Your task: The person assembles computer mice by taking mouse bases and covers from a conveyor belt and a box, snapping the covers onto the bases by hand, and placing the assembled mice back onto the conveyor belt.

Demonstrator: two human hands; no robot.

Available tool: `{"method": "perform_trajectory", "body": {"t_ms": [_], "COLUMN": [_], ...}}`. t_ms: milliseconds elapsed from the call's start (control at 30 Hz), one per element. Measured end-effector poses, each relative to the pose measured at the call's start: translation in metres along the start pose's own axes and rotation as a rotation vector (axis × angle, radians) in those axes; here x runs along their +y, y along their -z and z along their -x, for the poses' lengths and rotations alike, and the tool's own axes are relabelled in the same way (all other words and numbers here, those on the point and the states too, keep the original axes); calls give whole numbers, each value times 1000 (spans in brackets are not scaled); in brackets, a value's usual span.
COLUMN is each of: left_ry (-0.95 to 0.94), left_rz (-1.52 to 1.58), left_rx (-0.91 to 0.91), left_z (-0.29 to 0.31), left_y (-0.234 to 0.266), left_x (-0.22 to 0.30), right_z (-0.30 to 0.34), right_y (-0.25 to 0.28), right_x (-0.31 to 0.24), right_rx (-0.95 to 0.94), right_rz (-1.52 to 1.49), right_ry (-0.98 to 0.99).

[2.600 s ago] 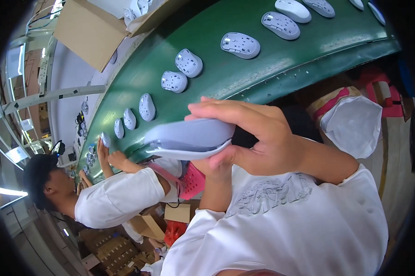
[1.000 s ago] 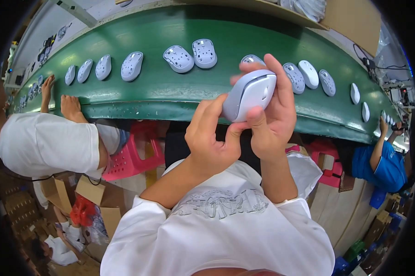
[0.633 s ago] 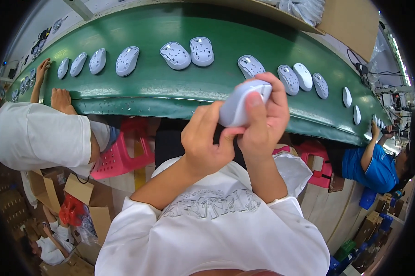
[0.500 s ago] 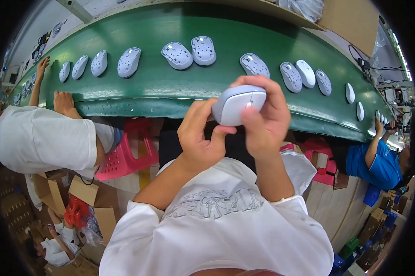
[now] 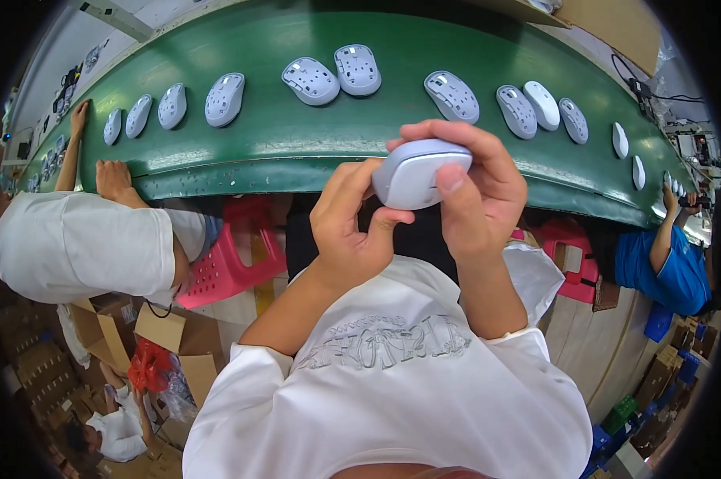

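Between my two hands, above the near edge of the green conveyor belt, is a computer mouse (image 5: 412, 182) with a white top and a pale lilac-grey rim. My left hand (image 5: 352, 219) grips its left side, thumb under the near edge. My right hand (image 5: 484, 188) wraps its right side, the thumb pressed on the white top and the fingers over the far side. The underside of this mouse is hidden. Beyond my hands, a mouse lying underside up (image 5: 451, 97) rests on the belt, and a pair of similar ones (image 5: 357, 70) lies farther left.
More mice line the green belt (image 5: 257, 152) on both sides, among them a white one top up (image 5: 541, 105). Co-workers sit at left, in a white shirt (image 5: 89, 247), and at right, in a blue shirt (image 5: 660, 271). Pink stools (image 5: 233, 271) and open cartons (image 5: 181, 327) stand below.
My right thumb has moved from the middle of the mouse's top toward its right side. The held mouse has turned slightly, and the view has shifted a little.
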State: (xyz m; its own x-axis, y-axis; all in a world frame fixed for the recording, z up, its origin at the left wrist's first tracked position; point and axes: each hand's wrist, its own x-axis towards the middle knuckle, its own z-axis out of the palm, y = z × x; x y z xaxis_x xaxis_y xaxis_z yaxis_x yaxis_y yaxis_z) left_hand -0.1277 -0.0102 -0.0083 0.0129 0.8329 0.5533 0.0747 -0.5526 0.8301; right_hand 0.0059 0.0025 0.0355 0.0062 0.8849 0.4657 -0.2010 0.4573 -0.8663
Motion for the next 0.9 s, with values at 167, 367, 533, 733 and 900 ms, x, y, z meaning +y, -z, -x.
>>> {"method": "perform_trajectory", "body": {"t_ms": [167, 367, 533, 733, 900], "left_ry": [-46, -76, -34, 15, -52], "left_rz": [-158, -242, -199, -80, -99], "left_rx": [-4, -15, 6, 110, 102], "left_z": [-6, -11, -8, -7, -7], "left_y": [1, 1, -1, -10, -12], "left_x": [12, 21, 20, 22, 19], "right_z": [1, 2, 2, 3, 7], "right_y": [-3, 0, 3, 3, 8], "right_x": [7, 15, 17, 16, 14], "right_rx": [127, 218, 230, 299, 278], "right_rz": [-70, -233, -335, -490, -464], "right_ry": [-41, -74, -76, -82, -53]}}
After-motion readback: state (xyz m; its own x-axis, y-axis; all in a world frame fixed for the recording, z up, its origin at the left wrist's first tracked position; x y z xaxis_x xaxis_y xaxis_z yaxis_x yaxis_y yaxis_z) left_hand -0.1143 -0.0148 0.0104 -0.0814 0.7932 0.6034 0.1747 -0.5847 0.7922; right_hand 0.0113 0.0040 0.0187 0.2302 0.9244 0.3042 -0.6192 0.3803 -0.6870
